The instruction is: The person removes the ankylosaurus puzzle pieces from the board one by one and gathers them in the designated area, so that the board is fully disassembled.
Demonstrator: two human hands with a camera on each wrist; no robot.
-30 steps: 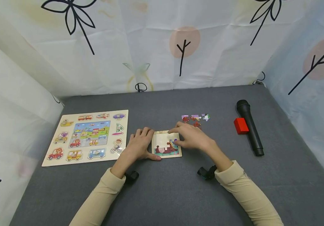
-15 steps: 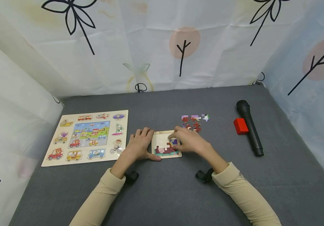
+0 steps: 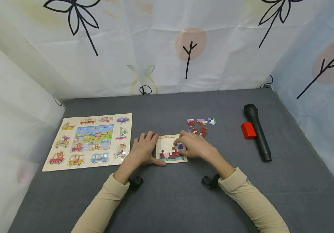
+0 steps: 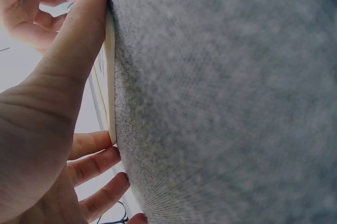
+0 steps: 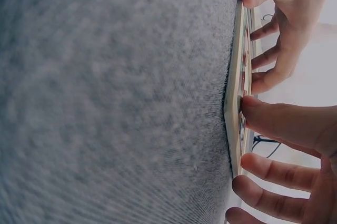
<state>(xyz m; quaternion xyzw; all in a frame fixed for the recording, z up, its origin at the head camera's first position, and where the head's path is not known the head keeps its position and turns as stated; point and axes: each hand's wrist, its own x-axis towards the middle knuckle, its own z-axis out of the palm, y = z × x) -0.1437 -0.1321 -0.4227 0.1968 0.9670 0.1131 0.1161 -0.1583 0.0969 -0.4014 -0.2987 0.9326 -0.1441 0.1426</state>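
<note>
A small square wooden puzzle tray (image 3: 168, 140) lies on the table, partly filled with brown, green and purple pieces along its near and right sides. At its left edge my left hand (image 3: 143, 150) steadies it, thumb along the near edge and fingers at the far left corner. My right hand (image 3: 196, 145) is over the tray's right side. Its thumb and forefinger are around a purple-and-yellow puzzle piece (image 3: 179, 146), mostly covered by the hand. Loose puzzle pieces (image 3: 201, 122) lie just beyond that hand.
A large vehicle picture board (image 3: 121, 131) lies on the left. To the right are a red block (image 3: 248, 130) and a black microphone (image 3: 258, 132), side by side. White printed cloth (image 3: 161, 48) walls in the grey table (image 3: 167, 200).
My right hand has shifted slightly left and drawn its fingers in over the tray's right side, uncovering more loose pieces. During the last half second both hands stay almost still.
</note>
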